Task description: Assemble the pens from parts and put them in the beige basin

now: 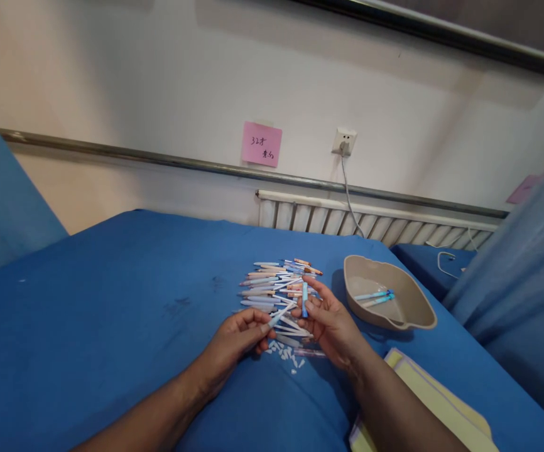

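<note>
My left hand (239, 339) is closed on a pale blue pen barrel (276, 319), with a white refill stick jutting from its upper end. Between the fingers and thumb of my right hand (335, 326) is a short blue pen section (304, 299), held nearly upright. The two hands are close together over the cloth, and the held parts nearly meet. Beneath and beyond them, several pen barrels (257, 293) lie in a row, with white refills (293, 325) and orange and blue pen parts to their right. Small white pieces (285, 353) are scattered nearer me.
A beige plastic basin (425, 317) stands to the right with a few blue-ended pens (378, 299) inside. Folded yellow cloth (435, 402) lies under my right forearm. Blue cloth (112, 314) covers the table. Behind are a radiator (310, 216), a corded socket (344, 141) and a pink note (261, 144).
</note>
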A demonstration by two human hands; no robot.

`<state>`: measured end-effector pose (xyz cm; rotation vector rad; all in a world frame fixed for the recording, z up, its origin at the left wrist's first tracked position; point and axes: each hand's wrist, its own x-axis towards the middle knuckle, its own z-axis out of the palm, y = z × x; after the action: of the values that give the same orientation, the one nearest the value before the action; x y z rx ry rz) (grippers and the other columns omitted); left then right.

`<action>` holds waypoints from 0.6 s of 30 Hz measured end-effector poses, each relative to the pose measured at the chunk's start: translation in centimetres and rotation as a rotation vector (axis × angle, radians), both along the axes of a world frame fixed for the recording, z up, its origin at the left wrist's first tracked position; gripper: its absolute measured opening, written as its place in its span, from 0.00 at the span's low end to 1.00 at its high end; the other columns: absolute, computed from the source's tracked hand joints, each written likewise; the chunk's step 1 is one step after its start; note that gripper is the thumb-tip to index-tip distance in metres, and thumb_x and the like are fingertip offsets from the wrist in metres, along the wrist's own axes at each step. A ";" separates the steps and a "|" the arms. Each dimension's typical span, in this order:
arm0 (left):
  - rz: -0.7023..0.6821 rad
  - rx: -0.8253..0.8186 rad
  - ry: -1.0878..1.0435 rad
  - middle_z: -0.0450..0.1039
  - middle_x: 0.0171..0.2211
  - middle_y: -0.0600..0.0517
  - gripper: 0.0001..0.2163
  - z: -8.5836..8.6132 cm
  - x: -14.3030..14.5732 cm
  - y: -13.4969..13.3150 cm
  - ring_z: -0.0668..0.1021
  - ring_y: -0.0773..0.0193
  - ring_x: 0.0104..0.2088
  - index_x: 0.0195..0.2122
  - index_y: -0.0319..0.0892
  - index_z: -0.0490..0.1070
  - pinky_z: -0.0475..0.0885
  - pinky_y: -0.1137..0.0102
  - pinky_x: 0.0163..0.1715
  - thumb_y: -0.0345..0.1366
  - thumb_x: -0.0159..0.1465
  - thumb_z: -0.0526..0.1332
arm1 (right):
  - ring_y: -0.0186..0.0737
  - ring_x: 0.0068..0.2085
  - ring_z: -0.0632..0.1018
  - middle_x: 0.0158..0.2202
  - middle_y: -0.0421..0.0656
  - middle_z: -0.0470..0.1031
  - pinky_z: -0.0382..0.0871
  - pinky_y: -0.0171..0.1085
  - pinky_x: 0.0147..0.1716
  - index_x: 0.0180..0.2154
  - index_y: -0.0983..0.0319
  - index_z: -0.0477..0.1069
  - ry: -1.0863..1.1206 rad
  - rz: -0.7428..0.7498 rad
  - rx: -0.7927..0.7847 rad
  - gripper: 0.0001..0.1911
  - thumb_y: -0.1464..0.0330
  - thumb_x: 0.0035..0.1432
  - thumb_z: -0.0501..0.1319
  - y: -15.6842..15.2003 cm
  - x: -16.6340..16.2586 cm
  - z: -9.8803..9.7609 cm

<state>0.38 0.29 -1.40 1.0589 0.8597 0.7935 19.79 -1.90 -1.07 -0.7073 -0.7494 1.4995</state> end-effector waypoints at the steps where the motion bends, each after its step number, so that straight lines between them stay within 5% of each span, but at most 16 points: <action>1: -0.003 0.003 -0.002 0.76 0.26 0.51 0.12 0.0 0.0 0.0 0.72 0.70 0.21 0.34 0.39 0.71 0.64 0.76 0.22 0.39 0.51 0.68 | 0.37 0.35 0.78 0.37 0.40 0.74 0.71 0.32 0.31 0.49 0.56 0.64 0.000 -0.012 -0.003 0.28 0.66 0.46 0.70 0.1 0.1 -0.1; 5: -0.024 -0.003 0.008 0.77 0.27 0.50 0.11 -0.1 0.0 0.0 0.72 0.69 0.21 0.32 0.39 0.71 0.64 0.76 0.22 0.38 0.52 0.68 | 0.38 0.35 0.79 0.35 0.40 0.75 0.72 0.36 0.35 0.44 0.58 0.64 -0.004 -0.072 -0.018 0.23 0.65 0.46 0.70 0.5 0.2 -0.7; 12: -0.005 -0.008 0.003 0.77 0.26 0.50 0.11 0.0 0.0 0.1 0.72 0.69 0.21 0.31 0.39 0.71 0.64 0.75 0.22 0.38 0.50 0.69 | 0.37 0.31 0.77 0.32 0.40 0.76 0.68 0.32 0.27 0.44 0.58 0.64 -0.071 -0.054 -0.020 0.24 0.62 0.46 0.69 0.6 0.2 -0.9; 18: -0.012 0.016 0.000 0.76 0.26 0.52 0.11 -0.1 -0.1 0.2 0.71 0.70 0.21 0.32 0.39 0.71 0.64 0.76 0.22 0.38 0.52 0.68 | 0.27 0.19 0.65 0.21 0.34 0.70 0.56 0.28 0.19 0.34 0.60 0.66 -0.222 -0.155 0.042 0.15 0.62 0.47 0.68 0.7 0.1 -0.8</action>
<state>0.33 0.47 -1.47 1.0779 0.8476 0.7913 19.93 -1.23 -1.92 -0.8899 -0.8704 1.2745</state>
